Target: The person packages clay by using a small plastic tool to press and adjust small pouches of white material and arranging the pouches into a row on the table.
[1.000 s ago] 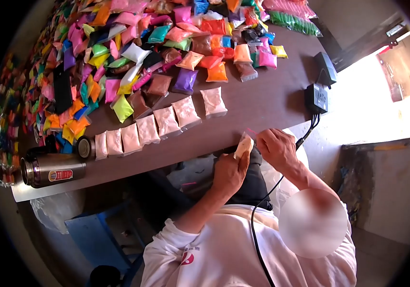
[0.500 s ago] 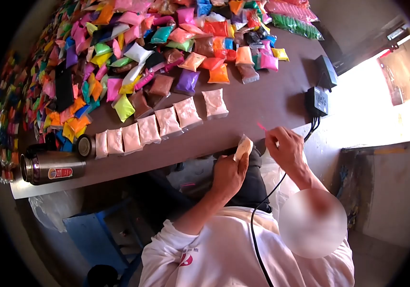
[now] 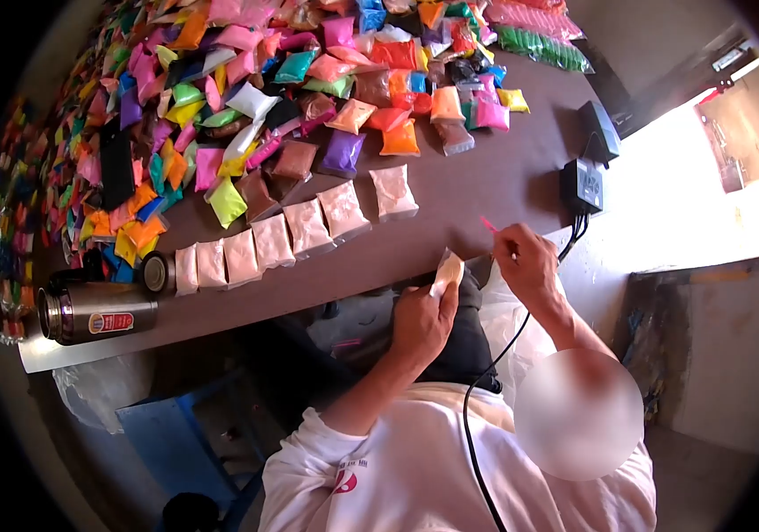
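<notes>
My left hand is closed around a small clear plastic packet with pale, cream-coloured contents, just off the table's front edge. The packet's clear top end points up and away from me. To its right, my right hand pinches a thin pink strip, whose free end sticks out past the fingertips; its exact kind is too small to tell. Ahead on the table lies a row of several pale pink powder-like packets, with one packet set slightly apart at the right end.
A large heap of coloured packets covers the back and left of the brown table. A steel flask lies at the front left, its lid beside it. Black boxes with cables stand at the right; a black cable crosses my shirt.
My right hand has risen slightly, and the pink strip has tilted more upright. My left hand still holds the packet in nearly the same place. The view has shifted slightly.
</notes>
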The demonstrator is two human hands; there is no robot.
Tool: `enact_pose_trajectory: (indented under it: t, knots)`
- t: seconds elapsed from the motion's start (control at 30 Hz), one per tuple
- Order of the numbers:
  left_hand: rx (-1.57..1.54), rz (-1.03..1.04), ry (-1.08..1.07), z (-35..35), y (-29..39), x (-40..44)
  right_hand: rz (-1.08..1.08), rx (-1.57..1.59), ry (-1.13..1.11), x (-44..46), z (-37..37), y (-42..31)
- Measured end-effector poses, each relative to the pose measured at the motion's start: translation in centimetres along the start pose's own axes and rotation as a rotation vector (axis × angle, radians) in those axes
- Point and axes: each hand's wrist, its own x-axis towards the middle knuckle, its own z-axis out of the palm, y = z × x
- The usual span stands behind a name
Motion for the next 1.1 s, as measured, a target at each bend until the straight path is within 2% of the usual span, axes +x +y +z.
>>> enact_pose_trajectory:
  t: [0.1, 0.17, 0.27, 0.3, 0.33, 0.4, 0.47, 0.53, 0.6, 0.73, 0.8, 0.87, 0.93, 1.0, 1.1]
  knots:
    - [0.025, -0.054, -0.044, -0.4, -0.2, -0.5, 0.066, -0.081, 0.079, -1.0, -0.5, -0.2]
    - [-0.015, -0.074, -0.066, -0.4, 0.0, -0.5, -0.111, -0.423, 0.198, -1.6, 0.5, 1.6]
    - [-0.054, -0.111, -0.099, -0.7, 0.3, -0.4, -0.159, -0.433, 0.044, -4.9, 0.0, 1.9]
    - [-0.082, -0.086, -0.079, -0.8, 0.3, -0.4, -0.101, -0.435, -0.078, -6.5, -0.5, 1.6]
    - [-0.112, -0.056, -0.051, -0.8, 0.3, 0.0, -0.073, -0.343, -0.183, -7.3, -1.3, 1.5]
    - [-0.118, -0.058, -0.045, -0.6, 0.2, 0.1, 0.088, -0.067, -0.143, -7.9, -2.0, 1.5]
    - [-0.124, -0.074, -0.042, -0.2, 0.0, -0.4, 0.213, 0.053, -0.032, -7.0, -2.9, 0.9]
    - [-0.105, -0.108, -0.052, 0.3, -0.5, -0.6, 0.325, 0.362, -0.054, -5.7, -2.9, 1.2]
    - [-0.112, -0.101, -0.066, 0.2, -0.7, -0.5, 0.657, 0.739, -0.148, -4.0, -3.4, 0.2]
    - [-0.087, -0.07, -0.049, -0.5, -0.9, -0.4, 0.791, 0.838, -0.277, -2.7, -3.5, -1.4]
    - [-0.129, -0.057, -0.004, -0.4, -0.5, -0.2, 0.367, 0.533, -0.252, -3.5, -2.6, -1.7]
    - [-0.176, -0.043, 0.039, -0.4, -0.3, -0.3, 0.248, 0.368, -0.27, -3.9, -2.4, -2.8]
    - [-0.107, -0.123, -0.166, -1.0, -0.5, -0.6, 0.051, 0.218, -0.249, -3.5, -2.4, -4.3]
    - [-0.127, -0.113, -0.161, -0.9, -0.6, -0.5, 0.005, 0.178, -0.221, -3.3, -2.3, -5.1]
    - [-0.162, -0.092, -0.149, -1.2, 0.0, -0.1, -0.199, 0.019, -0.174, -2.7, -2.1, -5.9]
